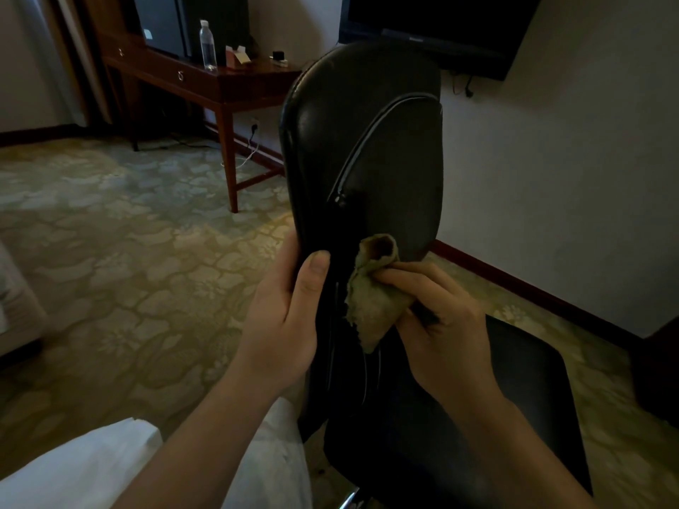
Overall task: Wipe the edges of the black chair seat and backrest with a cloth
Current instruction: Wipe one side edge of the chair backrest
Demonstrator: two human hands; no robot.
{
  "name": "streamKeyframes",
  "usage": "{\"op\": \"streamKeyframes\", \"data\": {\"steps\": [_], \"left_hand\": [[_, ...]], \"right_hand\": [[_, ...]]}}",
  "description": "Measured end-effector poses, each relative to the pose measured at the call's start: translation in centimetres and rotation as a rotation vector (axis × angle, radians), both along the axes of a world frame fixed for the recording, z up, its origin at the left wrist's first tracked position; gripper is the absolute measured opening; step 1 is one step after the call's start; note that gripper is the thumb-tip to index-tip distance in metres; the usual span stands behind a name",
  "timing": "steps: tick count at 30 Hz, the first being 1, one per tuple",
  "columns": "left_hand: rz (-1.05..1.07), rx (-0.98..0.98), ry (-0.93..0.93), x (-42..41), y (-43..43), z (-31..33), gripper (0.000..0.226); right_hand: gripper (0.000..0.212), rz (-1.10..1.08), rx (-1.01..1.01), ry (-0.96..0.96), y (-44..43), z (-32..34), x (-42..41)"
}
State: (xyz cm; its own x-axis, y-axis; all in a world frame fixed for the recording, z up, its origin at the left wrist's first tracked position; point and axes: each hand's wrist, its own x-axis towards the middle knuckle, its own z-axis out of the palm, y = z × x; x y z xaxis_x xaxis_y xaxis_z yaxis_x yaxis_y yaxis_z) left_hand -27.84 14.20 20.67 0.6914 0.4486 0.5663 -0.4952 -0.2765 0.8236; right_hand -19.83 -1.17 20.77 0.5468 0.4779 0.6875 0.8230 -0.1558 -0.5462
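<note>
The black chair's backrest [367, 141] stands upright in the middle of the view, with the black seat [514, 398] below it at the lower right. My left hand [286, 317] grips the backrest's left edge low down, thumb on the front face. My right hand [441, 325] holds a crumpled tan cloth [371, 303] against the lower front of the backrest, just right of the left hand. The cloth's upper fold sticks up above my fingers.
A wooden desk [220, 86] with a water bottle [208, 45] and small boxes stands at the back left. A dark screen [441, 23] hangs on the wall behind the chair. Patterned carpet [128, 251] covers the floor. White fabric [92, 468] lies at the lower left.
</note>
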Motion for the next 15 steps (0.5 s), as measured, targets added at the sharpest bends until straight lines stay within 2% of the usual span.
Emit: {"op": "streamKeyframes", "data": {"steps": [4,6,10,13,15], "left_hand": [[-0.005,-0.009,-0.005,0.0,-0.1,-0.1,0.050],[-0.015,-0.022,-0.007,0.0,-0.1,-0.1,0.051],[-0.009,-0.019,0.017,-0.2,-0.2,-0.3,0.044],[0.012,-0.001,0.043,-0.5,-0.5,-0.5,0.031],[0.014,0.001,0.047,-0.7,-0.7,-0.6,0.033]], "right_hand": [[0.046,-0.008,0.039,0.065,0.4,1.4,-0.5],[0.041,-0.020,0.033,0.026,1.0,1.7,-0.7],[0.034,-0.015,-0.002,-0.037,0.9,0.4,-0.1],[0.037,-0.039,-0.045,-0.048,-0.1,-0.9,0.3],[0.039,-0.063,-0.056,-0.042,-0.5,-1.2,0.2]]}}
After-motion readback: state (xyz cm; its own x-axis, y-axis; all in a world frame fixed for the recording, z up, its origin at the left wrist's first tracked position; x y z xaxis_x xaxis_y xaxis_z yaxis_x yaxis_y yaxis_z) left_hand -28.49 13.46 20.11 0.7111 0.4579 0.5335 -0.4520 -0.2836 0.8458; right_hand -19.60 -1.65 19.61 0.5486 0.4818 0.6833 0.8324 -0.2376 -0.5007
